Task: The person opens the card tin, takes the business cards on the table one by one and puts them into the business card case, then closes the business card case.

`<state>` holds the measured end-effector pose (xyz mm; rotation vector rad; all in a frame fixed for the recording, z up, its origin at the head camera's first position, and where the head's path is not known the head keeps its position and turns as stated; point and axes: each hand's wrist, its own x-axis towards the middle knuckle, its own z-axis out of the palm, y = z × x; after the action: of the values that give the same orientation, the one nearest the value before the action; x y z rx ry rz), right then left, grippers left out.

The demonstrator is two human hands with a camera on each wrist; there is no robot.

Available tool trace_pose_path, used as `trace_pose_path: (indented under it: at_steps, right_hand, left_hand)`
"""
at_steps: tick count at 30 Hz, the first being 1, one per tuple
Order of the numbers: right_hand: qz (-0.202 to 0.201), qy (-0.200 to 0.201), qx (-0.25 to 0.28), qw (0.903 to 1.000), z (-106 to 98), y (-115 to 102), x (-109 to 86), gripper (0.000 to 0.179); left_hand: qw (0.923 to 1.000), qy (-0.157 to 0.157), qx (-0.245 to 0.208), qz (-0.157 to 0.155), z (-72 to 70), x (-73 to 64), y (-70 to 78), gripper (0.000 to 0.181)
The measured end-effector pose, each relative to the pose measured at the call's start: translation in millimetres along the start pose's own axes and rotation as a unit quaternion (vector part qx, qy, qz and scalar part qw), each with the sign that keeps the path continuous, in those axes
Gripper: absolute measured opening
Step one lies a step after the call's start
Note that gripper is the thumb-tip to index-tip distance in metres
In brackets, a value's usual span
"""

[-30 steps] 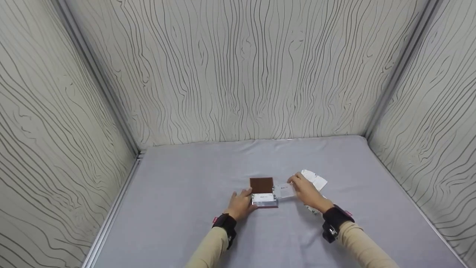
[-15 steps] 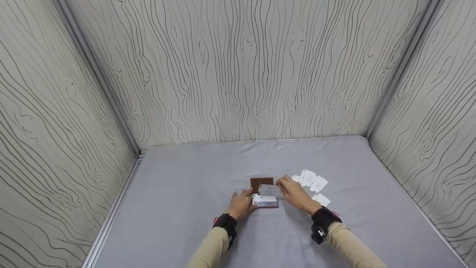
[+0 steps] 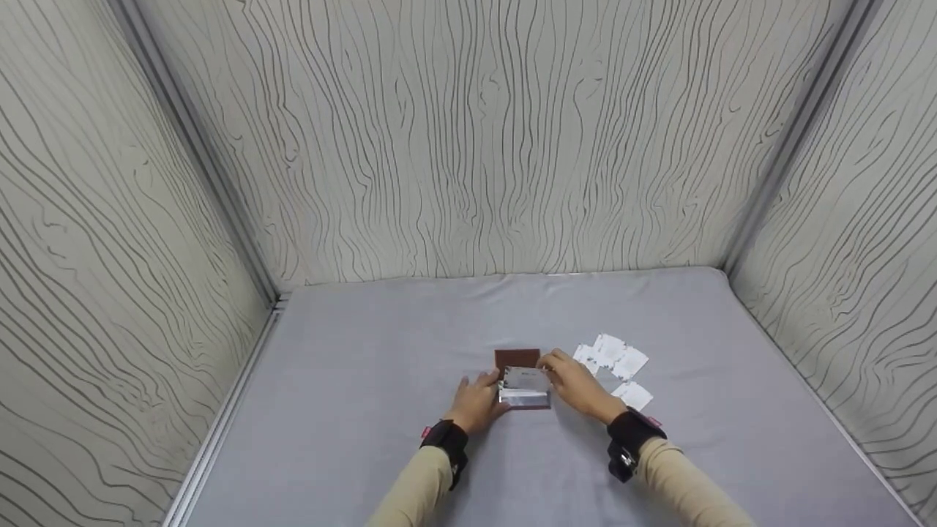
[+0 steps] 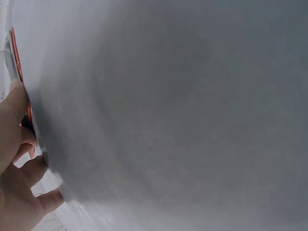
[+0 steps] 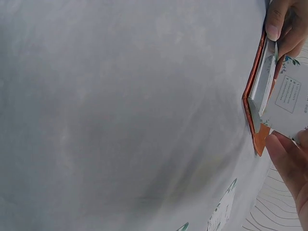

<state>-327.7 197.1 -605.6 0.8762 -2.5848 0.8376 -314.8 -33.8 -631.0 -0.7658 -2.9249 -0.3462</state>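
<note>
A brown card holder with clear plastic sleeves lies opened flat on the cloth. My left hand grips its left side; in the right wrist view the thumb presses on the sleeves. A white card with printed text and green leaf corners is pinched at its right end by my right hand. That card is tilted over the holder, its lower edge right at the mouth of a sleeve. In the left wrist view only the holder's reddish edge shows past the thumb.
Several loose white cards lie overlapping just right of the holder, with another card apart and nearer me. Grey cloth covers the table. Wood-grain patterned panels stand at the back and both sides.
My right hand has moved left from beside the loose cards, bringing the white card over the holder and then down to the sleeve. My left hand has stayed on the holder.
</note>
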Motion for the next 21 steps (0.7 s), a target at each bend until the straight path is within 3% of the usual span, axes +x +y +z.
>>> trace_pose_path:
  at_steps: [15,21]
  right_hand:
    - [-0.014,-0.005,0.014,0.9998,8.1,-0.2,0.2,0.023]
    - [0.003,-0.011,0.006,0.9999,11.5,1.6,-1.1,0.021]
  left_hand:
    - [0.9998,-0.002,-0.019,-0.006,-0.4,-0.2,-0.6,0.057]
    - [0.9997,-0.006,-0.022,-0.005,-1.1,-0.5,-1.0,0.056]
